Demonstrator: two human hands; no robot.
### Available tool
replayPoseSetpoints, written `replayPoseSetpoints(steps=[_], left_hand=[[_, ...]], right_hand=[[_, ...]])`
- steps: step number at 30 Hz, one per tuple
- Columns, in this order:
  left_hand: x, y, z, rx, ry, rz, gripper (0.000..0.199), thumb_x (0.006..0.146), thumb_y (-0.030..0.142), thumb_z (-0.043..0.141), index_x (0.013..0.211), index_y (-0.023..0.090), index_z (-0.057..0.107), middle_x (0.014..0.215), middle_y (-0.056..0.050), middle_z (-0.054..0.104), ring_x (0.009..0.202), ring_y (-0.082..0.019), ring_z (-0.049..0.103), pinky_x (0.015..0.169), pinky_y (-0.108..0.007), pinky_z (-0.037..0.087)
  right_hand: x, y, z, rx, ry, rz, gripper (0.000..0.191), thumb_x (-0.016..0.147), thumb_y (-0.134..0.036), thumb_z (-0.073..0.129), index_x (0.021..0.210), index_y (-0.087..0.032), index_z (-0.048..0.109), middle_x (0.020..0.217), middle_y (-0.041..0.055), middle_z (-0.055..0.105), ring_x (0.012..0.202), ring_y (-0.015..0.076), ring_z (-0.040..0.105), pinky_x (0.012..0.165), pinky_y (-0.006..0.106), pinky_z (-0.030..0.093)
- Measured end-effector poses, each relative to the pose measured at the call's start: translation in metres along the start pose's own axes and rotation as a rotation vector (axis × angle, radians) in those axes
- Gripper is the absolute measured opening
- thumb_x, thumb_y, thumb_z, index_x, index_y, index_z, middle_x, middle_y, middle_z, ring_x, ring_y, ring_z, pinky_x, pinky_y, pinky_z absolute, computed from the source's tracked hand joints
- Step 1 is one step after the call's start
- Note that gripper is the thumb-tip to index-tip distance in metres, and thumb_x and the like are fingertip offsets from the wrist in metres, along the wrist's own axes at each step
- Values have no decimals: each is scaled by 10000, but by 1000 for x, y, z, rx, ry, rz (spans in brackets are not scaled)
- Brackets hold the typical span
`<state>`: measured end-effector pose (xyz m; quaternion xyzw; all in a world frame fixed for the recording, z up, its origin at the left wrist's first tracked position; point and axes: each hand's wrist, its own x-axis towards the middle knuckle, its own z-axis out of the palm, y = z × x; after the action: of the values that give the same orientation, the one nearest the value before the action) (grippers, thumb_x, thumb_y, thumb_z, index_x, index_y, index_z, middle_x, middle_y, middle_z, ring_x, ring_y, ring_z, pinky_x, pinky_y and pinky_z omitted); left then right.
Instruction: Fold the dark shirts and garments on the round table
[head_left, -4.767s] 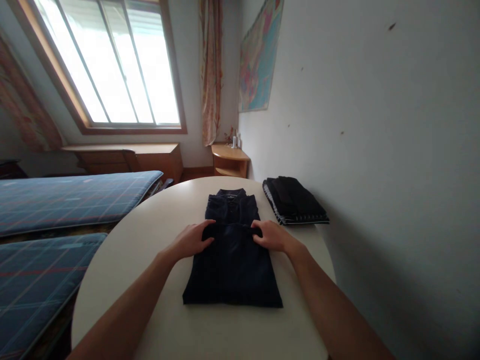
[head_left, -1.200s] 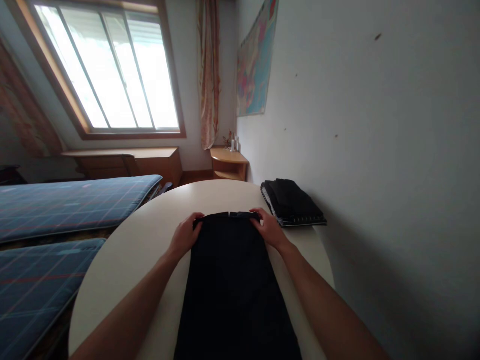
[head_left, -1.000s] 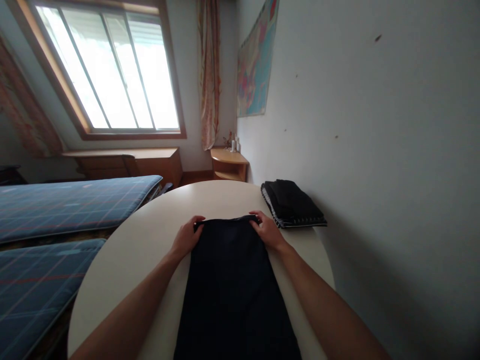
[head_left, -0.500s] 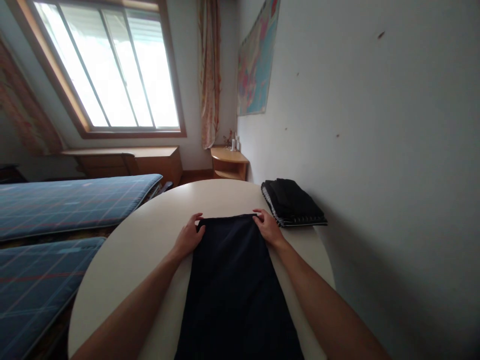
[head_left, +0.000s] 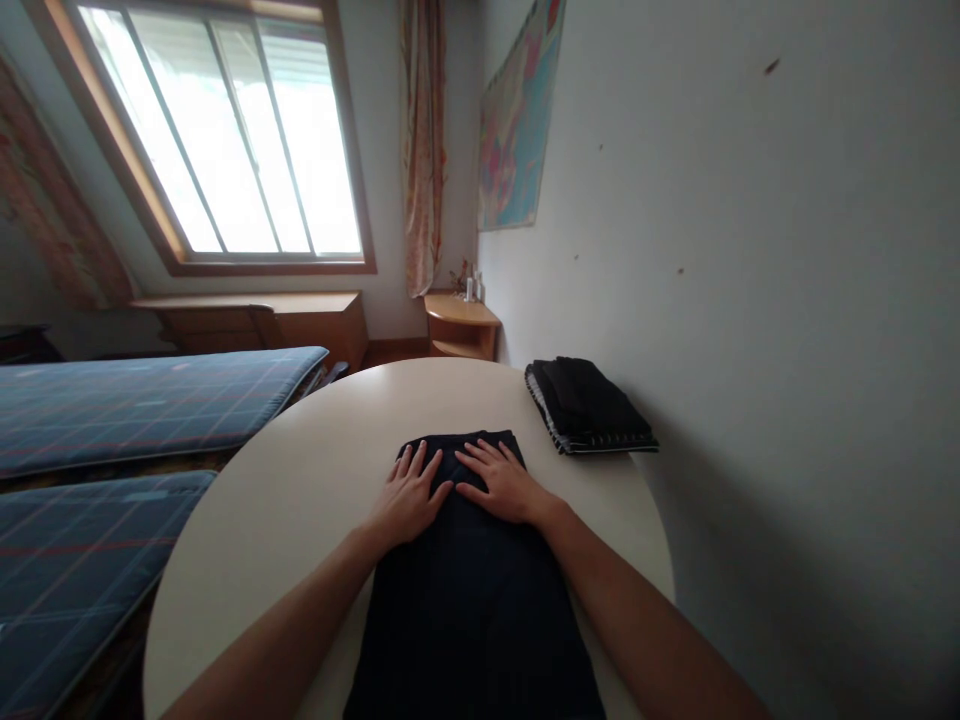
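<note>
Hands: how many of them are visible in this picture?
2. The left hand lies spread on the far part of the dark garment, left of centre; the right hand lies spread right of centre.

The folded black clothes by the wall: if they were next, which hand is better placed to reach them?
Probably the right hand: it rests on the dark garment, on the side nearer the folded black clothes. The left hand lies farther from them. Both have fingers spread, gripping nothing.
</note>
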<state>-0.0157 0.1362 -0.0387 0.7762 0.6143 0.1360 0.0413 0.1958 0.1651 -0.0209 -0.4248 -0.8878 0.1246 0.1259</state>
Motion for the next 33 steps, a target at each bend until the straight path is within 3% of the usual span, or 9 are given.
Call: replayPoseSetpoints(steps=[5, 9, 12, 15, 18, 22, 26, 29, 33], left_hand=[[0, 0, -8, 58, 0, 16, 596, 982, 493, 398, 1494, 188, 391, 1602, -138, 250, 1477, -353, 187, 1166, -506, 240], [-16, 22, -25, 49, 46, 81, 519, 963, 432, 452, 1413, 179, 505, 1546, -136, 377, 1422, -318, 339, 1148, -466, 304], [-35, 44, -32, -23, -34, 149, 573, 954, 517, 439, 1434, 208, 477, 1511, -122, 429, 1385, -310, 394, 1133, -472, 335], [-49, 59, -33, -47, -198, 172, 704, 946, 586, 407, 1532, 209, 312, 1588, -127, 297, 1454, -359, 261, 1159, -537, 264], [-53, 60, -33, -48, -355, 210, 765, 945, 601, 390, 1570, 215, 177, 1635, -136, 95, 1482, -402, 54, 1160, -617, 171], [-44, 43, -38, -59, -440, 308, 714, 933, 532, 458, 1556, 265, 234, 1639, -119, 26, 1477, -395, -19, 1158, -635, 128], [-38, 26, -45, -100, -416, 374, 594, 866, 406, 576, 1433, 278, 453, 1631, -100, 174, 1487, -379, 97, 1165, -618, 167], [-38, 28, -46, -129, -330, 366, 370, 904, 443, 536, 1212, 249, 597, 1544, -103, 362, 1453, -360, 266, 1160, -600, 226], [-43, 43, -37, -84, -220, 307, 364, 958, 482, 447, 1149, 200, 576, 1473, -145, 432, 1419, -354, 331, 1141, -605, 265]], right_hand=[[0, 0, 1, -18, -30, 53, 690, 935, -666, 361, 1518, -296, 345, 1606, 41, 266, 1492, 263, 163, 1197, 489, 109], [-1, -5, 2, -59, -3, 139, 690, 926, -663, 379, 1504, -286, 379, 1585, 57, 320, 1471, 278, 224, 1175, 484, 166], [-2, -10, 2, -109, 22, 232, 678, 935, -648, 364, 1492, -265, 403, 1566, 85, 355, 1446, 302, 271, 1145, 507, 207], [-3, -10, -2, -159, 84, 291, 632, 940, -607, 388, 1448, -241, 470, 1504, 103, 451, 1378, 309, 370, 1106, 499, 266], [-2, -4, -6, -170, 196, 326, 527, 952, -505, 432, 1360, -197, 558, 1382, 114, 572, 1261, 267, 489, 1067, 410, 329], [0, 8, -11, -181, 263, 365, 422, 955, -417, 471, 1236, -152, 642, 1262, 141, 646, 1195, 253, 548, 1031, 346, 372], [-2, 15, -16, -202, 259, 499, 350, 976, -376, 442, 1129, -171, 682, 1089, 146, 713, 1005, 247, 656, 878, 326, 454], [-6, 20, -20, -225, 215, 567, 314, 970, -330, 448, 1019, -176, 717, 1013, 145, 728, 926, 250, 683, 792, 322, 464], [-10, 29, -21, -226, 208, 504, 275, 929, -365, 527, 960, -195, 741, 1005, 119, 738, 957, 238, 678, 837, 314, 442]])
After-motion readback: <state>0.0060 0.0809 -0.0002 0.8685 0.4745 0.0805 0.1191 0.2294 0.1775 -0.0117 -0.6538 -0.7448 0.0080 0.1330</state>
